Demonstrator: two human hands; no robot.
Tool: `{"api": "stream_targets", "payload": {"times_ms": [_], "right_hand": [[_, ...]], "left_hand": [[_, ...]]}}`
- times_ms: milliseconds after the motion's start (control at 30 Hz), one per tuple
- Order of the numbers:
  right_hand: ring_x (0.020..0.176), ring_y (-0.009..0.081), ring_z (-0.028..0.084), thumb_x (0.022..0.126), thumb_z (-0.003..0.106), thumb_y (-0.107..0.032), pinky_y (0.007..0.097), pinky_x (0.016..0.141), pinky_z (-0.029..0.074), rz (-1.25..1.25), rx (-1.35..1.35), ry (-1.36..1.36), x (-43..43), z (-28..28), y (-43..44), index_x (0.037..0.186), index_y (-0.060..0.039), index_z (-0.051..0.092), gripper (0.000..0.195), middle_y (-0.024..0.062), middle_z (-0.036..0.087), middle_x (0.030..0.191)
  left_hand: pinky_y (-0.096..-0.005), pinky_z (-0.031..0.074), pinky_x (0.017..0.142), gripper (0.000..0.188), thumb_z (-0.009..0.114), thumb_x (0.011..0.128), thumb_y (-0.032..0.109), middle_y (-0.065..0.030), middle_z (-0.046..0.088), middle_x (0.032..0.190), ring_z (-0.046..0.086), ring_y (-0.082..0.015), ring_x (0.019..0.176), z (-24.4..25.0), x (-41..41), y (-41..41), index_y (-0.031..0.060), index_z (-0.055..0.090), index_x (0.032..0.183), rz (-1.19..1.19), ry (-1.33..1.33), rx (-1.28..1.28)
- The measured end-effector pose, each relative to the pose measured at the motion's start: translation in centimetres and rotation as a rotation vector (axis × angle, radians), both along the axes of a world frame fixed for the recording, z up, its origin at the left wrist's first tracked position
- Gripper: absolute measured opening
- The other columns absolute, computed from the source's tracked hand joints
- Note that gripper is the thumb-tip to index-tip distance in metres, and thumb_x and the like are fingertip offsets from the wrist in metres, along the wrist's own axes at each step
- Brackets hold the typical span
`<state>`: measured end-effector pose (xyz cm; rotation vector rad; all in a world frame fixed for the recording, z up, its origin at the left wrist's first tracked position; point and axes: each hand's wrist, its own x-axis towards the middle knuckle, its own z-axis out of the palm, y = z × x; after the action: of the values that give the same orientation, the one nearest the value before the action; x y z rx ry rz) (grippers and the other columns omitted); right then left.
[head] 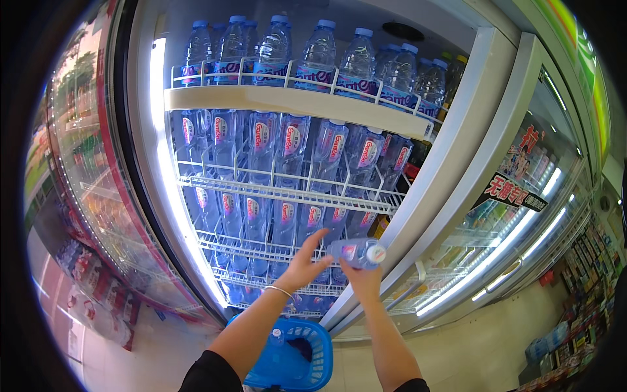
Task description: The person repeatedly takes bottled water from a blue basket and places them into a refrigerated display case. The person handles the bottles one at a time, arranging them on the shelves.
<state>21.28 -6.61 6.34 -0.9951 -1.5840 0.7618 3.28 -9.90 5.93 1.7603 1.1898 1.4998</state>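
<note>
My right hand (363, 280) grips a clear plastic water bottle (360, 251) from below; the bottle lies tilted, its white cap towards me. Just left of it, my left hand (304, 264) has its fingers apart and holds nothing; whether it touches the bottle's base I cannot tell. Both hands are in front of the lower wire shelves (294, 198) of a lit refrigerator, where rows of labelled water bottles (292, 139) stand. Blue-capped bottles (321, 54) stand on the top shelf. Below my left forearm, a blue plastic basket (322, 360) holds a white-capped bottle (277, 337) and something dark.
At the right stands a glass cooler door (519, 196) with a handle (409, 286). Another glass-fronted cooler (83, 171) is at the left, with wrapped packs (98, 313) below it. Stocked shelves (578, 338) stand at the far right.
</note>
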Motion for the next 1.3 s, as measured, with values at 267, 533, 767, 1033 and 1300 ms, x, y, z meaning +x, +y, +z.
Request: {"api": "stream_targets", "payload": {"times_ms": [267, 533, 767, 1033, 1300], "right_hand": [[0.085, 0.0314, 0.069, 0.071, 0.084, -0.028, 0.0389, 0.076, 0.053, -0.043, 0.089, -0.157, -1.2, -2.1, 7.3, 0.11, -0.0016, 0.061, 0.053, 0.0138, 0.071, 0.094], [0.082, 0.0298, 0.069, 0.072, 0.083, -0.027, 0.0375, 0.072, 0.053, -0.056, 0.175, -0.162, -2.4, -1.3, 7.2, 0.113, -0.0009, 0.058, 0.054, 0.0143, 0.07, 0.094], [0.077, 0.0303, 0.069, 0.072, 0.084, -0.029, 0.0376, 0.069, 0.053, -0.058, 0.236, -0.208, -2.6, -2.1, 7.2, 0.116, -0.0007, 0.056, 0.06, 0.0147, 0.07, 0.088], [0.084, 0.0428, 0.067, 0.072, 0.08, -0.045, 0.0467, 0.072, 0.054, -0.151, 0.307, -0.413, -3.6, -4.2, 9.2, 0.125, 0.011, 0.045, 0.085, 0.0258, 0.068, 0.089], [0.105, 0.0431, 0.059, 0.068, 0.084, -0.041, 0.0446, 0.089, 0.049, -0.163, 0.105, -0.594, -4.3, -3.5, 13.9, 0.129, 0.0066, 0.042, 0.088, 0.0275, 0.061, 0.11]], "left_hand": [[-0.0467, 0.021, 0.117, 0.093, 0.064, 0.084, 0.054, -0.0249, 0.029, 0.151, 0.021, -0.0391, 0.144, -8.3, -0.9, 4.2, -0.0089, 0.03, 0.144, 0.182, 0.743, -0.175], [-0.046, 0.018, 0.118, 0.107, 0.064, 0.079, 0.065, -0.0239, 0.022, 0.155, 0.016, -0.0371, 0.146, -7.9, -0.6, 3.3, -0.008, 0.025, 0.147, 0.153, 0.847, -0.232], [-0.0452, 0.018, 0.118, 0.11, 0.064, 0.076, 0.068, -0.0255, 0.024, 0.154, 0.017, -0.038, 0.146, -8.2, -1.0, 3.4, -0.0097, 0.028, 0.145, 0.155, 0.837, -0.204], [-0.0432, 0.019, 0.118, 0.112, 0.063, 0.076, 0.07, -0.0272, 0.024, 0.153, 0.018, -0.0398, 0.145, -8.3, -1.0, 3.4, -0.0122, 0.029, 0.143, 0.149, 0.866, -0.168], [-0.0414, 0.017, 0.119, 0.114, 0.063, 0.076, 0.07, -0.0258, 0.019, 0.156, 0.013, -0.0392, 0.146, -8.2, -1.2, 3.5, -0.0105, 0.022, 0.147, 0.095, 0.892, -0.203]]}}
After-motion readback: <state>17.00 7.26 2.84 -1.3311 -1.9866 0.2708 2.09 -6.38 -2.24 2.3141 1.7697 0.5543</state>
